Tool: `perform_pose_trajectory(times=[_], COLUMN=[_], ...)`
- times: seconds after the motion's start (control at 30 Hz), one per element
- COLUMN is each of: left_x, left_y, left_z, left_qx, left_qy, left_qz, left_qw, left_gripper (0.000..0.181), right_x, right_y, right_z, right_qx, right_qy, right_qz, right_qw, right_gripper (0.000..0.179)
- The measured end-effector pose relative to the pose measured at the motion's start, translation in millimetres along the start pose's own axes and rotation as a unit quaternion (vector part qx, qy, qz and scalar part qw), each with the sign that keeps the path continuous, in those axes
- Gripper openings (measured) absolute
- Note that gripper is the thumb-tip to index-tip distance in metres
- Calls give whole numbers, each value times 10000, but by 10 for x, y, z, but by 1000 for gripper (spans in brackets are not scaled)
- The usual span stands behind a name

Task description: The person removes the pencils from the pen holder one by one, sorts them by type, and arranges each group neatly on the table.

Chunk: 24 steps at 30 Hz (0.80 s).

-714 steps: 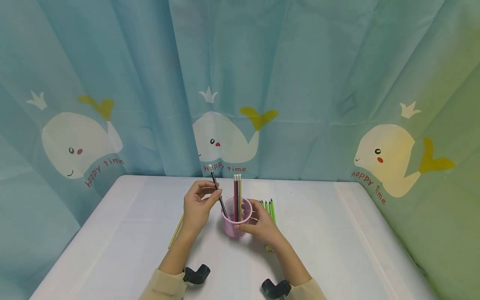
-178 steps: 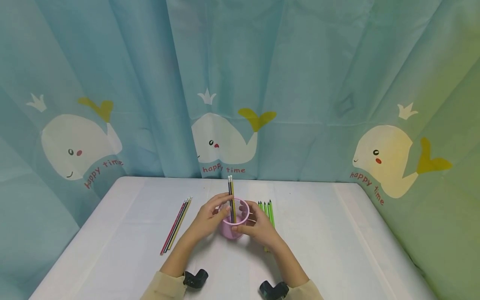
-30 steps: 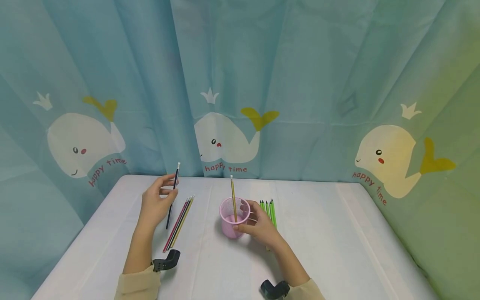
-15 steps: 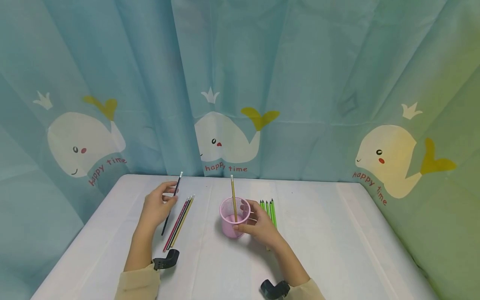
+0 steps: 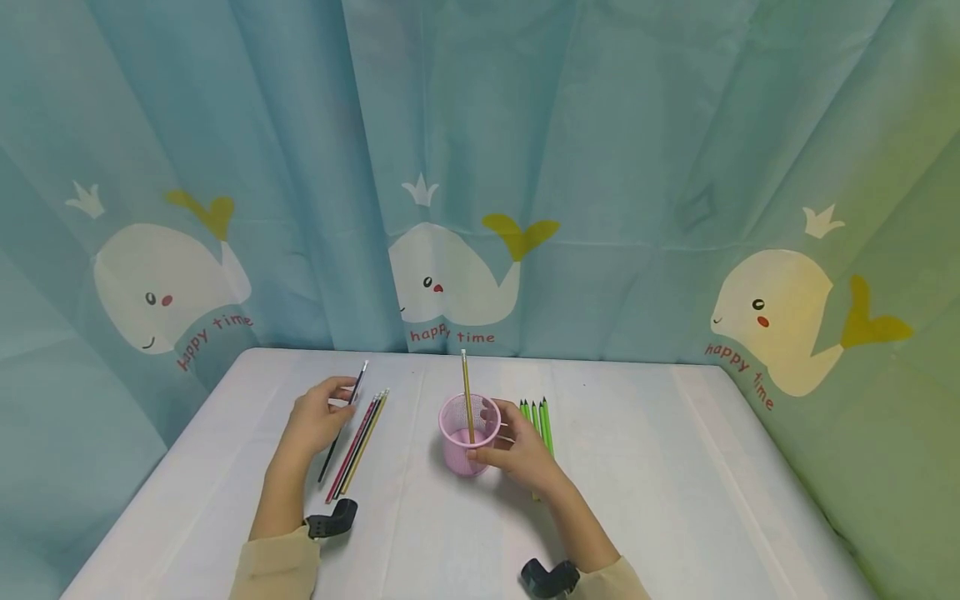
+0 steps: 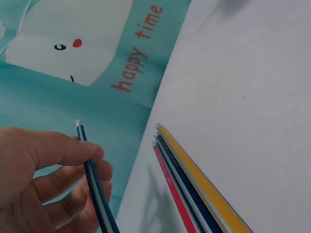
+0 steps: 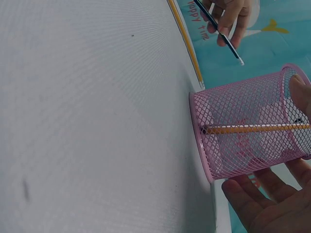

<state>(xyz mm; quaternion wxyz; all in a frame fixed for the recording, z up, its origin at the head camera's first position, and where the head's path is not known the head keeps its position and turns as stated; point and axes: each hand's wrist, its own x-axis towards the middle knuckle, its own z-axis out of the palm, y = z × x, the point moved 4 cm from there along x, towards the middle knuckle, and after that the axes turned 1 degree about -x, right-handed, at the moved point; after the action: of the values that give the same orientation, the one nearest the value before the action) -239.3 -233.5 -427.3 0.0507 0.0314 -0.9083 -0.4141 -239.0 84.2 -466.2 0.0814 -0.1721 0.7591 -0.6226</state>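
My left hand [image 5: 318,418] pinches a dark blue pencil [image 6: 98,196] between thumb and fingers, its white eraser end pointing up and away. The pencil slants low over the table, just left of a red pencil [image 6: 171,184], another dark blue pencil [image 6: 188,182] and a yellow pencil [image 6: 206,189] lying side by side. At the middle of the table, my right hand [image 5: 527,452] grips the right side of a pink mesh pencil holder [image 5: 457,461], thumb at its front. One yellow pencil [image 5: 467,383] leans upright inside the holder, eraser end up.
Several green pencils [image 5: 546,427] lie right of the holder, dark tips away from me and partly hidden by the right hand. The white table [image 5: 675,483] ends at a blue-green curtain [image 5: 615,167] printed with whales. Black wrist mounts [image 5: 332,520] stick out at both cuffs.
Over the last second my left hand lowers the dark blue pencil beside the row, tilting it flatter. Earlier, several pencils stood in the holder; now one does. The right hand keeps its grip.
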Motion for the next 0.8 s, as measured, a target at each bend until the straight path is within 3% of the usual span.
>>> perform_pose_trajectory(times=[0.57,0.8], left_x=[28,18], left_y=[-164,-201], left_z=[103,137], left_qx=[404,424], left_qy=[-596,-817], left_qz=[-320,-292], left_qw=[9969,9953], left_gripper=[44,44], right_x=[3,-14], right_y=[-2,-42], right_z=[-4,-3], right_qx=[-54,58], right_qy=[-69,-88], right_qz=[-181,-91], right_qw=[9998,9999], right_gripper=[80,79])
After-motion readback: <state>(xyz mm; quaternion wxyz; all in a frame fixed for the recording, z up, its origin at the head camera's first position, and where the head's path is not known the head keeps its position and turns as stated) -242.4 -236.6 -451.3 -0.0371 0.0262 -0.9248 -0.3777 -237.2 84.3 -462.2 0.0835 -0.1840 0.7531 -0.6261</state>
